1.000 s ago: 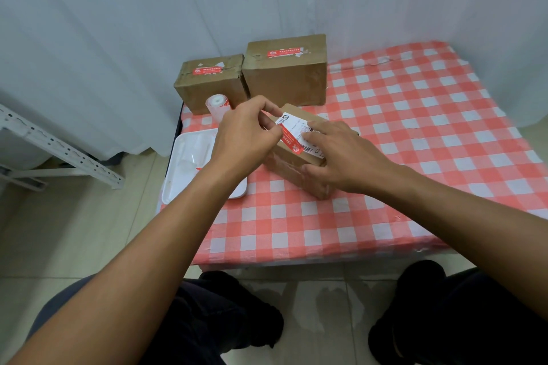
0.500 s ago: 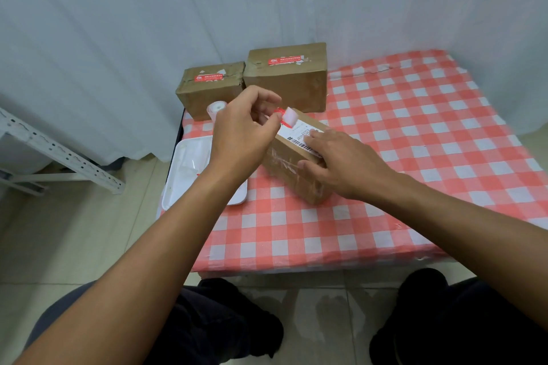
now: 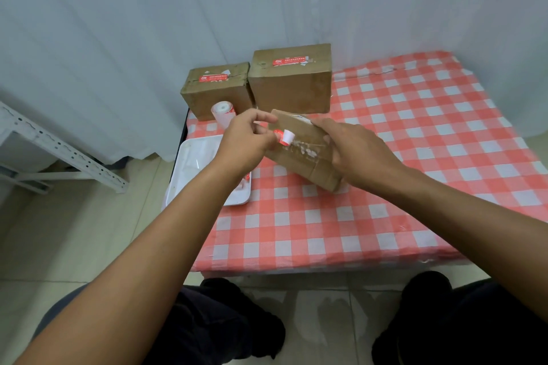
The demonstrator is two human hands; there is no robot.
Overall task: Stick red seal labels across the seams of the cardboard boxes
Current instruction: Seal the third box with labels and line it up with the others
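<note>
Backdrop: white curtain (image 3: 148, 24) behind a low surface (image 3: 415, 187) covered in red-and-white check cloth; tiled floor below.
Task box: small cardboard box (image 3: 302, 154) near the surface's left front, tipped up on an edge, a taped face with white residue turned toward the camera.
Label: red seal label (image 3: 283, 136) curled at the box's upper left, white backing side partly showing; not yet flat on the cardboard.
Left hand: left hand (image 3: 243, 142) pinches the label between thumb and fingertips, wrist raised, forearm reaching in from lower left.
Right hand: right hand (image 3: 355, 151) wraps the box's right end, fingers curled over the top edge, tilting it.
Handling, box: judged light and stiff; best held by opposite ends, as the right grip does.
Handling, label: judged thin, floppy, sticky on one side, likely to fold onto itself; hold by an end only, lay across the seam, then smooth.
Done boxes: two sealed boxes (image 3: 290, 83) at the back, side by side, each with a red label on top.
Other: label roll (image 3: 222, 111) just in front of them; white tray (image 3: 189, 175) at the left edge.
</note>
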